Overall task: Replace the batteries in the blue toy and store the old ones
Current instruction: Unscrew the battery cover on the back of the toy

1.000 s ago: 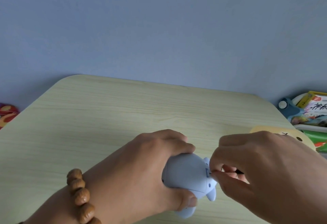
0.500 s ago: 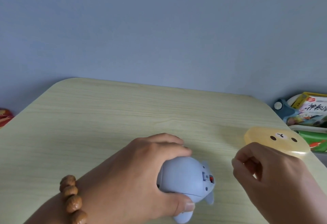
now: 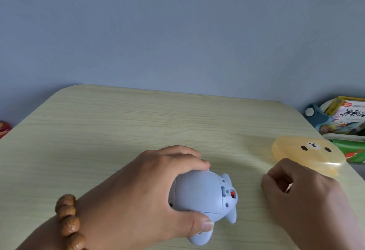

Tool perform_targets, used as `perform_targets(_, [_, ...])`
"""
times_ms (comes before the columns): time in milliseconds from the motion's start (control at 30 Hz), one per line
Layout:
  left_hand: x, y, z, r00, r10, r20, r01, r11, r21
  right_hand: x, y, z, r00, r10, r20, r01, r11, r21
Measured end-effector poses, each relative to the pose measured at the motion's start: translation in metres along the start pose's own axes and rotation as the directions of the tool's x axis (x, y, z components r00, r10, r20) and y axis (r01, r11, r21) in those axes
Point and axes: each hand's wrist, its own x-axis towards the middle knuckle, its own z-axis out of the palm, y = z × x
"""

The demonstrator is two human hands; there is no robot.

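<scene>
Hands: left hand (image 3: pixel 150 188) grips blue toy (image 3: pixel 199 192) against tabletop (image 3: pixel 118 131); right hand (image 3: pixel 304 194), fingers curled, contents unclear, has drawn off the toy's rear hatch (image 3: pixel 229 192) toward yellow bear case (image 3: pixel 308 151). Red now shows in hatch; compartment probably open, batteries next.

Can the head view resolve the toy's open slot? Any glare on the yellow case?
Head view: soft; on the blue toy, the slot shows only a red spot; glare streaks the rim of the yellow case; even light, only faint shadows on the table.

Curled right hand (image 3: pixel 308 196) conceals its own palm
</scene>
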Motion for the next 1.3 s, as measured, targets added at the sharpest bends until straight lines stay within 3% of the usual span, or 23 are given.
perform_targets(500, [-0.002, 0.001, 0.0, 1.0, -0.025, 0.0, 0.025, 1.0, -0.006, 0.004, 0.014, 0.002, 0.996, -0.079, -0.049, 0.079, 0.997, 0.007])
perform_targets(600, [-0.002, 0.003, 0.0, 0.999, -0.031, 0.01, 0.031, 0.999, -0.011, 0.003, 0.016, -0.003, 0.979, -0.178, -0.102, 0.18, 0.984, 0.012])
perform_targets(667, [-0.001, 0.002, 0.0, 0.999, -0.038, 0.011, 0.039, 0.999, -0.014, -0.002, 0.011, -0.018, 0.937, -0.323, -0.135, 0.342, 0.927, 0.155])
perform_targets(767, [-0.003, 0.004, -0.002, 0.999, -0.053, 0.011, 0.053, 0.999, -0.008, -0.011, -0.005, -0.027, 0.827, -0.553, 0.102, 0.446, 0.756, 0.478])
perform_targets(867, [-0.002, 0.009, -0.005, 0.998, -0.061, 0.024, 0.06, 0.998, 0.027, -0.012, -0.019, -0.016, 0.693, -0.663, 0.283, 0.491, 0.721, 0.489])
perform_targets(1167, [0.004, 0.032, -0.009, 0.988, -0.155, 0.009, 0.155, 0.988, -0.016, -0.01, -0.026, -0.007, 0.734, -0.604, 0.31, 0.393, 0.75, 0.532])
perform_targets(1300, [0.01, 0.065, 0.007, 0.954, -0.259, -0.147, 0.28, 0.95, 0.139, -0.011, -0.027, -0.008, 0.74, -0.614, 0.275, 0.43, 0.746, 0.508])
